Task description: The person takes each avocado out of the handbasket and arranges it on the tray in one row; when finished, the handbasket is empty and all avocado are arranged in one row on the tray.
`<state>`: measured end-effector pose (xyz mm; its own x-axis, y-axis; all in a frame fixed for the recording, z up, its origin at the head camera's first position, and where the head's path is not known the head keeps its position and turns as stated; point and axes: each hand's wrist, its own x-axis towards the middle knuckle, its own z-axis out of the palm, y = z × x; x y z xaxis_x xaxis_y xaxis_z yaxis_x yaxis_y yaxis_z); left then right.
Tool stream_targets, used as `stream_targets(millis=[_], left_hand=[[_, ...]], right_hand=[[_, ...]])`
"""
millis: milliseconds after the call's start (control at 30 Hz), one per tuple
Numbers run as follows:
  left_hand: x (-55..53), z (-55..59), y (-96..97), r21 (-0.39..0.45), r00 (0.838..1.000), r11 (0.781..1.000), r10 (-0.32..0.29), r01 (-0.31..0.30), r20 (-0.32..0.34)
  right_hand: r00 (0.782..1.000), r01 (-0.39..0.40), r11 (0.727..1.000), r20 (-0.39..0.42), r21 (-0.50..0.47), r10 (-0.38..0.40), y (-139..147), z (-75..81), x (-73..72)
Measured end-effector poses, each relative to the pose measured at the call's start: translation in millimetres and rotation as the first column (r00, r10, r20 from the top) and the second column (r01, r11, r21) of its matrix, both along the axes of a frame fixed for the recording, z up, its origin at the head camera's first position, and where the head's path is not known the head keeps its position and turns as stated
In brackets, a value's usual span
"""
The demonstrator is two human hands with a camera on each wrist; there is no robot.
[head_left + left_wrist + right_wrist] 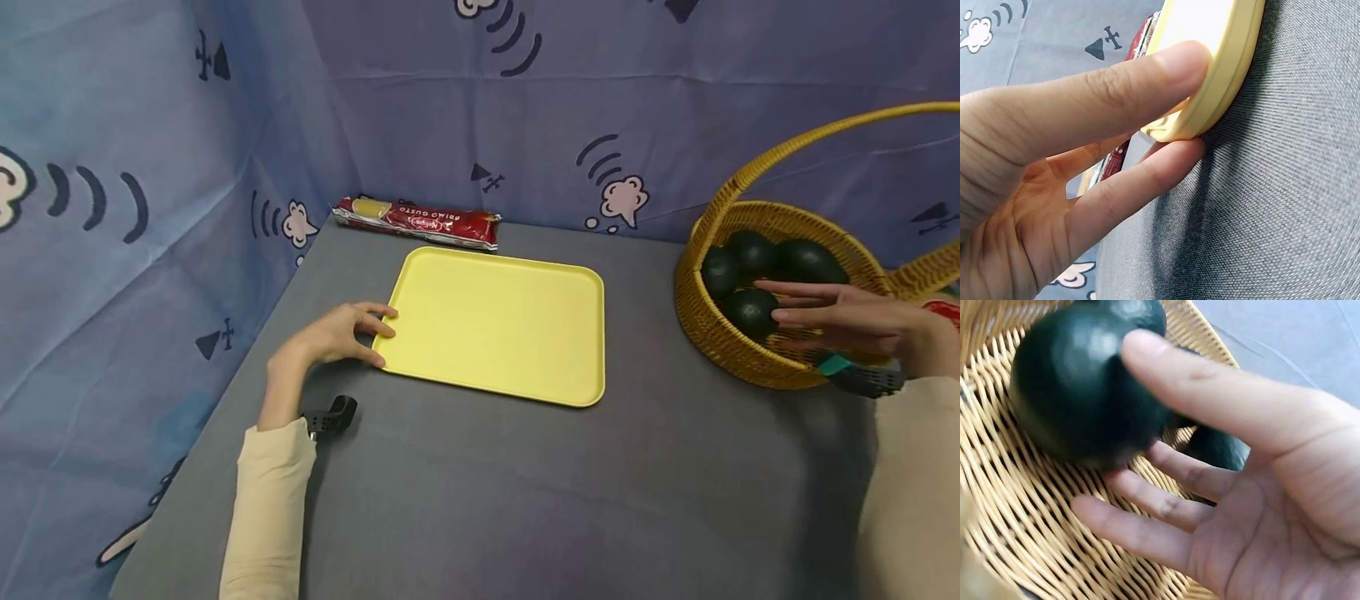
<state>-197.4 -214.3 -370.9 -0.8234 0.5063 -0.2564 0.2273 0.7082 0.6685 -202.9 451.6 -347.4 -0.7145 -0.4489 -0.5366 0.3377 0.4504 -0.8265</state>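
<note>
My left hand [337, 333] is at the near left corner of a yellow rectangular tray [495, 325], which lies flat on the grey table. In the left wrist view the thumb and a finger pinch the tray's rim [1225, 81]. My right hand [855, 321] reaches into a yellow wicker basket [708, 337] with a tall handle. Its fingers are mostly straight, spread beside a dark green avocado [750, 313]. From the right wrist, the thumb overlaps the avocado [1079, 387] and the fingertips are right at its lower side. Several more dark green avocados [810, 261] lie behind it.
A red pasta packet [420, 221] lies behind the tray, along the foot of a blue printed cloth backdrop [405, 125]. The basket's handle [817, 133] arches above the right hand. A red thing [943, 312] shows partly at the right edge.
</note>
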Motion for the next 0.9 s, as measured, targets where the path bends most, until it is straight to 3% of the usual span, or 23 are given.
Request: stream_targets(millis=[267,567,900], left_hand=[[2.9,-0.9,-4.5,0.034,0.999,0.999,-0.025,0.026,-0.024],[1.7,-2.8,0.8,0.050,1.000,0.998,-0.027,0.028,-0.015],[2.7,-0.8,0.4,0.061,1.000,0.998,-0.022,0.023,-0.013]], right_hand=[[0.997,0.011,0.994,-0.076,0.107,-0.003,-20,2.5,-0.2],[0.998,-0.029,0.996,-0.052,0.089,0.034,-7,9.2,7.9],[0.998,0.056,0.996,-0.016,0.068,-0.055,-5,7.7,10.0]])
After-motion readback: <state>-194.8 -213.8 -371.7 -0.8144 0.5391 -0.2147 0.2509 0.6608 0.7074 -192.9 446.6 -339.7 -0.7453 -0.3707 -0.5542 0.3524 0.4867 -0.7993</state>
